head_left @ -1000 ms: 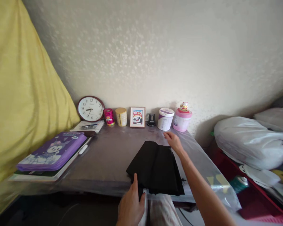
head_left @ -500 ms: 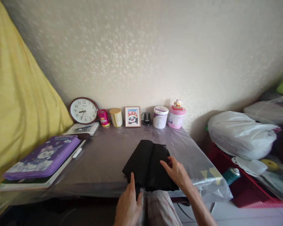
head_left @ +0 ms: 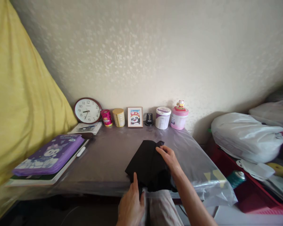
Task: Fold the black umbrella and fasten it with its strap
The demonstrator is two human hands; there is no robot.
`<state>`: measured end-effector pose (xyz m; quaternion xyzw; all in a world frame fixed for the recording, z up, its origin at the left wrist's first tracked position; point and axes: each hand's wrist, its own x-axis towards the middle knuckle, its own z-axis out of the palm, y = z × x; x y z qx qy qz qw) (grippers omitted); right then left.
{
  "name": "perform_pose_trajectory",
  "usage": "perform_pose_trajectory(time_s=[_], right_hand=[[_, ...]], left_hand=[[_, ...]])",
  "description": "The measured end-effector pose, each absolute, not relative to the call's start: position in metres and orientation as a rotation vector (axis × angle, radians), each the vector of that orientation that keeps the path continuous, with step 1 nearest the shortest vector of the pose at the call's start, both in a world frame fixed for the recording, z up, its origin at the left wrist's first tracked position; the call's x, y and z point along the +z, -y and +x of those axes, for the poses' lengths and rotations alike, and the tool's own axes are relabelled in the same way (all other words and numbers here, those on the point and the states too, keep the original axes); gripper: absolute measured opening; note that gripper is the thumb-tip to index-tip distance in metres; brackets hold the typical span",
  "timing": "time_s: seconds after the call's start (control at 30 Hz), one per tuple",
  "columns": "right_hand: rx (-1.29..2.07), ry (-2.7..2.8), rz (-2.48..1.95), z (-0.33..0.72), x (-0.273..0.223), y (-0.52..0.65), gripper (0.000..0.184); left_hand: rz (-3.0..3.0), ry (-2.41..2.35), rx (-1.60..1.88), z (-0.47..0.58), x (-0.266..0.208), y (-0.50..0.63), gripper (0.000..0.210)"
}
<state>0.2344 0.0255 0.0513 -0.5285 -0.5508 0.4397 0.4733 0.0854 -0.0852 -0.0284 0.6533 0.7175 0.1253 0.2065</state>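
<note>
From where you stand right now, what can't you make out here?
All in the head view:
Folded black material: underside, hidden by its own top layer.
Left hand: some fingers, hidden by the hand itself.
White bag: contents, hidden by its plastic.
White tub: side print, too small to read.
Red crate: far end, cut off by the picture's right edge.

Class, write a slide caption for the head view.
Left hand and right hand on black fabric, clock and picture beyond.
</note>
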Motion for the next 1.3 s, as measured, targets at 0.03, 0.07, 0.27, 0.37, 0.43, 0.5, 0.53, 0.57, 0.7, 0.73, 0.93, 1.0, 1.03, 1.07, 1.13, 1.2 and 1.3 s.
perform_pose_trajectory(time_s=[0.03, 0.07, 0.27, 0.37, 0.43, 0.5, 0.53, 0.57, 0.7, 0.73, 0.93, 1.0, 1.03, 1.07, 1.13, 1.2, 1.3], right_hand=[[1.078, 1.352, -1.28, 0.229, 0.051, -0.028, 0.035], [1.061, 1.363, -1.273, 0.223, 0.05, -0.032, 0.036], [0.905, 1.409, -1.32, 0.199, 0.03, -0.048, 0.032], [0.852, 1.438, -1.349, 0.19, 0.017, -0.052, 0.027], [0.817, 1.462, -1.371, 0.186, 0.012, -0.054, 0.024], [0.769, 1.486, -1.376, 0.183, 0.009, -0.054, 0.023], [0.748, 1.496, -1.373, 0.182, 0.009, -0.054, 0.023], [0.744, 1.503, -1.368, 0.181, 0.009, -0.054, 0.024], [1.001, 1.487, -1.296, 0.18, 0.012, -0.051, 0.03], [1.072, 1.502, -1.26, 0.18, 0.012, -0.05, 0.03], [1.228, 1.711, -1.121, 0.193, 0.017, -0.053, 0.026], [1.199, 1.742, -1.087, 0.203, 0.024, -0.061, 0.027], [1.127, 1.758, -1.076, 0.209, 0.028, -0.066, 0.026], [1.024, 1.772, -1.073, 0.215, 0.032, -0.073, 0.026], [0.791, 1.817, -1.097, 0.227, 0.041, -0.088, 0.024], [0.686, 1.888, -1.114, 0.235, 0.048, -0.104, 0.026], [0.735, 2.03, -1.105, 0.24, 0.054, -0.124, 0.029]], left_hand=[[1.82, -2.001, 0.34, 0.086, -0.028, 0.085, 0.066], [1.821, -2.002, 0.334, 0.086, -0.028, 0.085, 0.066], [1.872, -1.995, 0.352, 0.086, -0.029, 0.086, 0.065], [1.889, -1.979, 0.343, 0.087, -0.03, 0.086, 0.065], [1.886, -1.98, 0.359, 0.087, -0.031, 0.086, 0.065], [1.858, -1.987, 0.401, 0.087, -0.032, 0.087, 0.068], [1.839, -1.989, 0.432, 0.087, -0.033, 0.087, 0.071], [1.818, -1.99, 0.466, 0.087, -0.033, 0.088, 0.074], [1.808, -1.97, 0.553, 0.088, -0.033, 0.09, 0.079], [1.831, -1.968, 0.536, 0.088, -0.032, 0.09, 0.076], [1.988, -1.981, 0.305, 0.088, -0.029, 0.088, 0.062], [1.974, -1.991, 0.3, 0.088, -0.029, 0.088, 0.061], [1.967, -1.991, 0.305, 0.088, -0.029, 0.088, 0.062], [1.965, -1.989, 0.315, 0.087, -0.03, 0.088, 0.062], [1.965, -1.985, 0.334, 0.087, -0.031, 0.088, 0.063], [1.97, -1.978, 0.338, 0.087, -0.033, 0.087, 0.063], [1.987, -1.96, 0.336, 0.085, -0.037, 0.086, 0.063]])
